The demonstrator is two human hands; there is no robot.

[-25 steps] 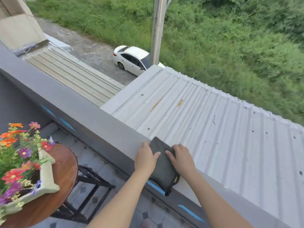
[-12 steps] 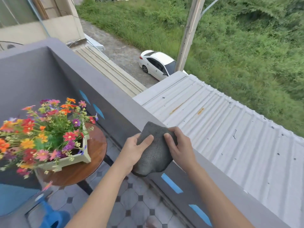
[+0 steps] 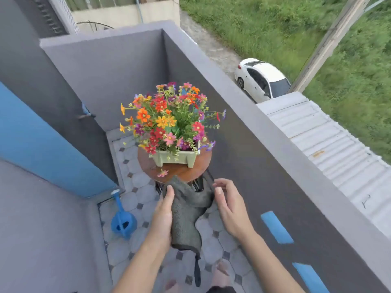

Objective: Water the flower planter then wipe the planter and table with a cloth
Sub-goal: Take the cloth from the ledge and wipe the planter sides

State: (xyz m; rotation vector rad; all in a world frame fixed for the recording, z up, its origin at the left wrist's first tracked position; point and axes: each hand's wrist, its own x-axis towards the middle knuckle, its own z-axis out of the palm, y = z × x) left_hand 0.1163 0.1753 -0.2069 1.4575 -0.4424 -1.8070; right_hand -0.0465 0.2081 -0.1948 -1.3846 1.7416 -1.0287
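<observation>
A pale green planter (image 3: 175, 158) full of bright flowers (image 3: 167, 119) stands on a small round wooden table (image 3: 179, 172) in the balcony corner. A dark grey cloth (image 3: 186, 210) hangs in front of me, just short of the table's near edge. My left hand (image 3: 164, 214) grips the cloth along its left side. My right hand (image 3: 229, 206) hovers beside the cloth's right edge, fingers spread, not holding it. A black strap dangles below the cloth.
A blue watering can (image 3: 122, 222) sits on the tiled floor (image 3: 131, 157) to the left. The grey parapet wall (image 3: 264, 166) runs along the right, a blue wall (image 3: 38, 144) on the left. My feet show at the bottom edge.
The cloth came off the parapet ledge and moved toward the table. My view turned left onto the planter. My right hand let go of the cloth.
</observation>
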